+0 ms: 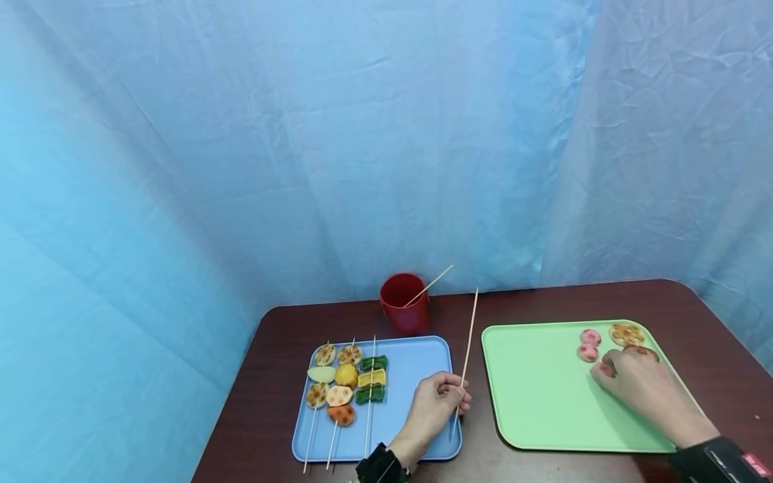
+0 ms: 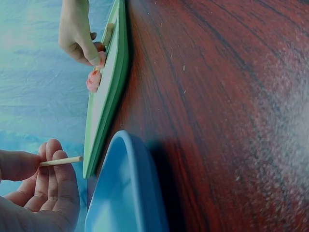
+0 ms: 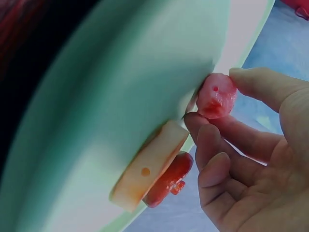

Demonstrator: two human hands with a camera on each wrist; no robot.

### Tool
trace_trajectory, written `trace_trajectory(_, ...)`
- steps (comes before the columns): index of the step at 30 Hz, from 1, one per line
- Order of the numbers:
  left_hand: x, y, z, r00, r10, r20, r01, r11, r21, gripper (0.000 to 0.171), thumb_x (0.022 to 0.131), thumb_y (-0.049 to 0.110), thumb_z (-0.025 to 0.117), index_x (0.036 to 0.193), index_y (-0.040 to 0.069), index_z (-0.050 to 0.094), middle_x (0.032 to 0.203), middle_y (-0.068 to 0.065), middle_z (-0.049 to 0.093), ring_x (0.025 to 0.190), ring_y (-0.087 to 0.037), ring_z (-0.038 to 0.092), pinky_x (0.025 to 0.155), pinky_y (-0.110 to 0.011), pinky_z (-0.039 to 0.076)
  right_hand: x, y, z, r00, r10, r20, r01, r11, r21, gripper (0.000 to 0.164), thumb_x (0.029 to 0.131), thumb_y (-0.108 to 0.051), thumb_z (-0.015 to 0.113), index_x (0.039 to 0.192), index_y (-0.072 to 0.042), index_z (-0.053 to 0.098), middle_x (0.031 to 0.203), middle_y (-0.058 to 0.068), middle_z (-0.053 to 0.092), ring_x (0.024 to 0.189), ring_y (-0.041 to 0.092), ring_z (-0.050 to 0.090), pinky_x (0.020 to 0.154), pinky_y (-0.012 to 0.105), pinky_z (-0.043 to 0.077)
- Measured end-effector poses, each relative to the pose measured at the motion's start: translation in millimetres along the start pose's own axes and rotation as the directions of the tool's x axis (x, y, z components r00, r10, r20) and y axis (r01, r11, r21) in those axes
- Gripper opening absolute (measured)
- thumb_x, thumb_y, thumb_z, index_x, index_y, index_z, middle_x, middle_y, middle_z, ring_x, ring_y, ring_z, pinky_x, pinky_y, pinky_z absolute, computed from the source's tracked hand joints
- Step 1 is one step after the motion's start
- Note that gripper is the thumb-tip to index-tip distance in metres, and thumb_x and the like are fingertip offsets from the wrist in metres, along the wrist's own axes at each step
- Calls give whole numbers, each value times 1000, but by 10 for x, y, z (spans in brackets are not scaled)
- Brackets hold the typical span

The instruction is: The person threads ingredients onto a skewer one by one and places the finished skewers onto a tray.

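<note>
Skewer [image 1: 472, 325] pinched by the left hand [image 1: 436, 404], pink piece [image 3: 217, 100] by the right hand [image 1: 651, 389].
Within that right-hand pinch, the pink piece is judged light, perhaps slick, best gripped by its sides, hole [image 3: 216, 88] left clear; the skewer seems stiff.

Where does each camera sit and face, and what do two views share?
Head: worn on the head, facing forward and down over the blue tray and green tray; left hand and right hand show.
Left wrist: on that wrist, facing past the left hand and its stick to the green tray; the right hand shows beyond.
Right wrist: on that wrist, facing across the green tray at a pink piece pinched by the right hand, the only hand showing.
Head and left wrist share both hands and trays.
</note>
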State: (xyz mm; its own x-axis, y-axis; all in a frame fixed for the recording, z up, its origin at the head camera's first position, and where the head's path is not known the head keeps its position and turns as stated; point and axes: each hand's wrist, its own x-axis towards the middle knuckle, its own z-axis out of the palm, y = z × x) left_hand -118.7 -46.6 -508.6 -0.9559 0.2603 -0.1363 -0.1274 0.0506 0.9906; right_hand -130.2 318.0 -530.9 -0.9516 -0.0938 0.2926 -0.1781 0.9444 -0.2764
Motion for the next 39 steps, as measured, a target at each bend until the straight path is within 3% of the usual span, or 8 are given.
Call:
trace_trajectory(3,-3,-12,2,1000,0,-1,0,1000,-2,18,95,-2,61,108,-13,66,82,-7,72,71,-12,69,70,-29,60,3,5,-14,998,40,41,-41,999,28,28,86,-14,70,68,-16,48,61,-7,34,56,14,31,57,32,23)
trace_trajectory(7,-9,-20,-2,1000,3,2,-3,1000,2,19,93,-2,62,108,-13,67,82,-8,72,71,-12,69,68,-27,59,28,-16,-65,991,100,89,-109,989,105,12,88,-15,71,86,-5,66,67,-5,52,58,14,43,54,32,32)
trace_trajectory(14,-22,-1,-1,1000,24,0,-24,999,32,17,93,-1,62,107,-10,67,83,-10,72,74,-22,72,68,-30,60,45,-183,-89,994,62,-93,-42,978,206,19,88,-17,76,100,-3,74,81,2,58,71,15,50,55,28,36)
trace_trajectory(18,-27,2,-6,999,41,2,-41,997,62,15,93,-1,63,105,-8,68,82,-10,72,74,-26,72,68,-33,60,45,-295,-107,989,95,-115,-55,949,309,22,88,-15,78,105,-3,73,98,10,62,80,19,60,64,25,43)
trace_trajectory(22,-26,-3,-20,999,45,16,-46,995,86,15,94,-1,63,105,-9,69,81,-7,72,72,-17,71,67,-28,59,68,-384,-134,987,160,-6,-143,894,425,33,92,-22,79,116,-2,69,108,15,66,84,13,69,67,22,50)
trace_trajectory(27,-22,-6,-29,998,61,30,-64,991,116,14,94,-1,63,104,-10,69,79,-3,71,72,-17,71,68,-28,59,96,-471,-149,966,209,154,-259,809,527,47,97,-36,73,126,-1,63,117,18,69,90,-4,65,71,23,55)
trace_trajectory(34,-10,-16,-34,997,72,31,-76,981,180,13,94,-2,63,101,-8,72,78,1,71,76,-28,73,68,-32,61,145,-645,-154,954,233,189,-300,743,599,50,98,-45,70,126,-5,65,125,14,62,94,-6,62,75,24,55)
trace_trajectory(39,-13,-14,-47,996,86,33,-91,972,217,13,94,-1,63,101,-6,73,77,2,71,72,-21,72,65,-30,60,214,-736,-152,937,250,244,-348,607,714,58,100,-49,65,131,-1,63,127,16,57,96,6,70,82,30,59)
